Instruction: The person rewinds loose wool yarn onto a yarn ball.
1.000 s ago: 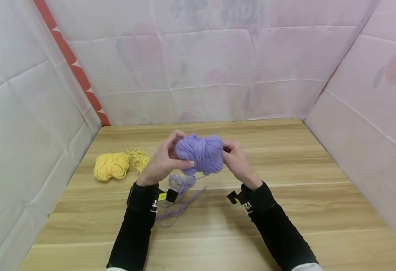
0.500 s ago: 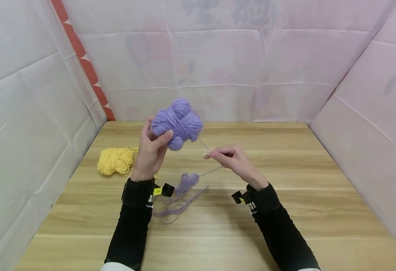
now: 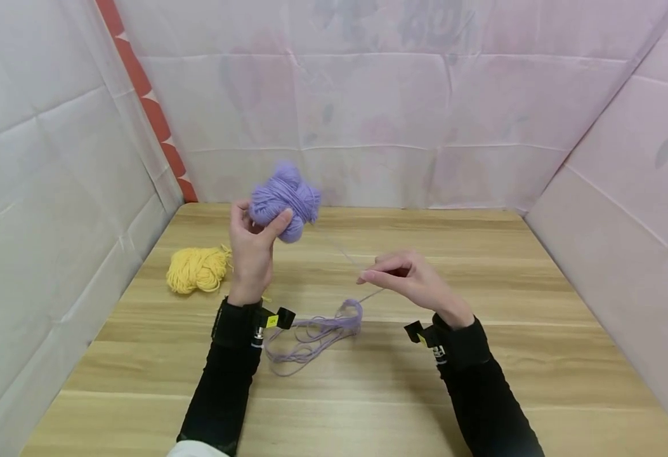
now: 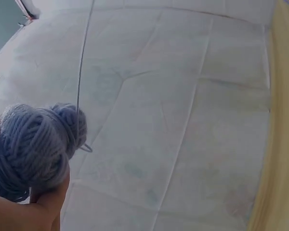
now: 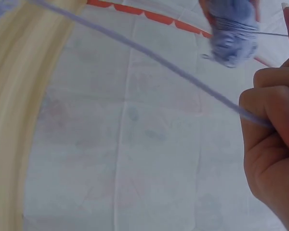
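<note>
Above the worktop (image 3: 510, 393), the left grip (image 3: 252, 257) clasps a purple yarn ball (image 3: 284, 200), the right grip (image 3: 410, 277) pinches its strand (image 5: 159, 58); light tension should keep the loose loops (image 3: 339, 324) untangled.

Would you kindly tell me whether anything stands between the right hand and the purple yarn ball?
Nothing visible does: only a purple strand spans the gap from the right hand to the purple yarn ball, held in the left hand. The yellow yarn lies farther left.
</note>
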`<action>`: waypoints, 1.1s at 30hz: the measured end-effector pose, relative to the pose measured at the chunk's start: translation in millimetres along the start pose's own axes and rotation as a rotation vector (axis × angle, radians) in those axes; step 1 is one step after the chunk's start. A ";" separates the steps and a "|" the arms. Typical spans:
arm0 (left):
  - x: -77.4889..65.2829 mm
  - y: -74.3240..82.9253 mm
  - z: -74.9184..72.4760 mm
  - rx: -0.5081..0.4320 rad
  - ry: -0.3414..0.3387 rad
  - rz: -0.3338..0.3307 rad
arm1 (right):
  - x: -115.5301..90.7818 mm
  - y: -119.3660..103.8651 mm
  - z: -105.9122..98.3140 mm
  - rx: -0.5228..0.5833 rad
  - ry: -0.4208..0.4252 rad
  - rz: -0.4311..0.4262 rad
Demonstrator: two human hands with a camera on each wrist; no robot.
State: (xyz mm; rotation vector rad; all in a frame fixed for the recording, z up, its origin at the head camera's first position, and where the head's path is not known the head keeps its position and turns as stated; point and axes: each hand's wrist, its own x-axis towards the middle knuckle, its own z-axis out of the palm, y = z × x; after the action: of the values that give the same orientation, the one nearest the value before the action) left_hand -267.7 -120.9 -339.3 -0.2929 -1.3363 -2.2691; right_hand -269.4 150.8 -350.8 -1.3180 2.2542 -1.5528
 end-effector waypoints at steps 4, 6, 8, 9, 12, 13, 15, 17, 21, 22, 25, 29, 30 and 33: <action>-1.5 -4.0 0.6 0.233 -0.093 -0.018 | -6.3 -11.1 -5.1 -0.011 0.061 -0.030; -2.5 -6.2 1.1 0.352 -0.188 -0.040 | -8.9 -15.1 -6.5 -0.018 0.105 -0.031; -3.8 -7.5 0.9 0.453 -0.292 -0.058 | -9.7 -17.3 -7.2 -0.026 0.143 -0.041; -4.6 -7.8 0.3 0.497 -0.345 -0.065 | -9.2 -17.7 -7.4 -0.021 0.158 -0.048; -7.0 -8.4 -1.7 0.563 -0.481 -0.097 | -5.5 -18.2 -6.7 0.000 0.196 -0.064; -7.8 -8.4 -2.6 0.578 -0.518 -0.108 | -3.8 -18.1 -6.3 0.005 0.209 -0.065; -9.7 -8.1 -4.3 0.601 -0.586 -0.132 | -0.4 -17.7 -5.2 0.007 0.233 -0.061; -11.4 -7.7 -5.6 0.625 -0.646 -0.149 | 2.9 -17.5 -3.8 -0.004 0.255 -0.051; -14.4 -7.7 -6.1 0.643 -0.753 -0.169 | 7.8 -17.1 -2.8 -0.024 0.281 -0.033; -15.1 -7.5 -6.0 0.648 -0.773 -0.173 | 9.0 -16.5 -2.5 -0.021 0.284 -0.028; -16.6 -6.4 -6.0 0.644 -0.836 -0.184 | 11.5 -14.7 -1.4 -0.007 0.296 -0.018; -17.9 -4.1 -4.8 0.601 -0.903 -0.196 | 13.9 -11.1 1.3 0.001 0.311 -0.005; -18.1 -3.6 -4.4 0.586 -0.913 -0.199 | 14.5 -9.9 2.1 0.001 0.312 -0.001; -18.2 -2.1 -3.0 0.549 -0.931 -0.206 | 16.1 -6.0 3.9 0.022 0.314 0.004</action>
State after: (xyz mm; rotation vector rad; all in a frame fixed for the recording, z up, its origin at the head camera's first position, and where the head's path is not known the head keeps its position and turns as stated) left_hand -252.9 -117.1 -350.0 -1.1364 -2.4603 -1.8230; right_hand -273.7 136.2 -342.0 -1.1301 2.4003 -1.8938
